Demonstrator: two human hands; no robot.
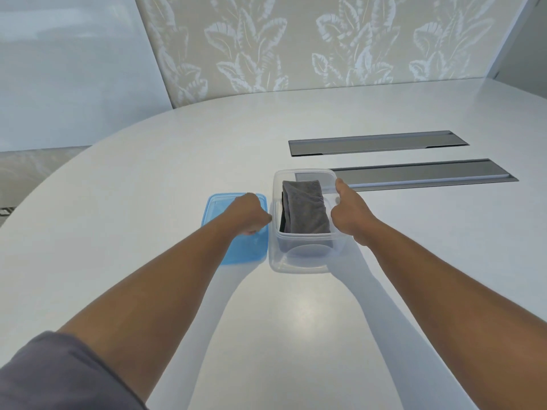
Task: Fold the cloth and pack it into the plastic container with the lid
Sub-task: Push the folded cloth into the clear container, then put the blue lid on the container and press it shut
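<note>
A clear plastic container (302,263) stands on the white table in the middle of the head view. Inside it lies a folded grey cloth (305,210). My right hand (349,213) grips the container's right wall, thumb up along the rim. A blue lid (236,250) lies flat on the table just left of the container. My left hand (250,213) rests over the lid with curled fingers; the fingertips are hidden, so a grip on the lid cannot be made out.
Two long grey metal slots, one (379,142) farther back and one (423,174) right behind the container, are set into the table (148,179). A leaf-patterned wall rises behind the table's curved far edge.
</note>
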